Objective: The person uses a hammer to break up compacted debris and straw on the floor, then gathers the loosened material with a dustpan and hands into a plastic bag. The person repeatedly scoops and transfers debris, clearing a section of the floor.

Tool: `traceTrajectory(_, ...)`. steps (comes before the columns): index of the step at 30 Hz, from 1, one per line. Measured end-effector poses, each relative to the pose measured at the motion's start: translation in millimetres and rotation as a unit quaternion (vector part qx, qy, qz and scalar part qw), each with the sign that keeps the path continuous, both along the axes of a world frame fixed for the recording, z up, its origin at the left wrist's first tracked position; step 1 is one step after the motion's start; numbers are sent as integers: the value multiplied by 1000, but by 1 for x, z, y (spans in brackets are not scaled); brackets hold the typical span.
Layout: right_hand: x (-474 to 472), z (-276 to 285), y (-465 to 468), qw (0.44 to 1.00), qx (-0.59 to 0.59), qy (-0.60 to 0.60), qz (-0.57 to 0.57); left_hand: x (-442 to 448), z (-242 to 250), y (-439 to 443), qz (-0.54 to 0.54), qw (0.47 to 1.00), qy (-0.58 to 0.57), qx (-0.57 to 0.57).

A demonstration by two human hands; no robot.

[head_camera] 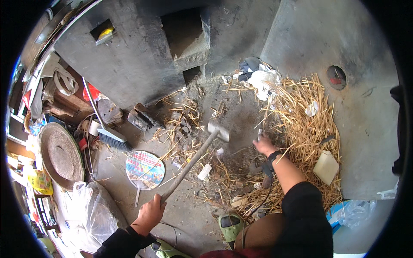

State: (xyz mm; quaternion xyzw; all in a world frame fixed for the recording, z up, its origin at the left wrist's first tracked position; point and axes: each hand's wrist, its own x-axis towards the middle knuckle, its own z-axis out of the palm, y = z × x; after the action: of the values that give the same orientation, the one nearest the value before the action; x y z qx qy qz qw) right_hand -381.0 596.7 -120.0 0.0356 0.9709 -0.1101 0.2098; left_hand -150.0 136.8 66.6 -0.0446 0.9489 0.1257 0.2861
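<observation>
My left hand [150, 213] grips the lower end of a wooden handle. It belongs to a long-handled tool [190, 164] with a blocky grey head, shaped like a sledgehammer, which reaches over the ash-strewn floor. Beside the straw pile [303, 129], my right hand [266, 145] is closed around a small pale object [260, 131], too small to name. A dark band circles the right wrist. Grey ash and loose straw lie under and around the tool's head. A pale flat piece [204, 172] rests on the floor near the handle.
A concrete stove wall [135, 61] with a dark opening [182, 32] stands ahead. To the left are charred wood [142, 117], a broom [113, 135], a round hand fan [145, 170], a large round basin [61, 158] and a plastic-covered sack [100, 209]. Crumpled cloth [264, 80] lies beyond the straw.
</observation>
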Motion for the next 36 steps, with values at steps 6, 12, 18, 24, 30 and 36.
traceTrajectory(6,67,28,-121,975,-54,-129,172,-54,-36,27,39,991,95,88)
traceTrajectory(12,78,93,-106,983,-66,-2,172,-141,-88,82,45,990,116,62)
traceTrajectory(18,78,133,3,993,0,101,-64,-80,-78,45,-4,998,70,0)
traceTrajectory(24,83,58,104,908,409,-58,73,-11,-46,-9,27,994,49,98)
traceTrajectory(30,76,15,148,607,628,-321,366,21,1,-66,1,997,62,56)
traceTrajectory(36,103,64,122,892,438,-108,12,67,73,-128,0,999,40,21)
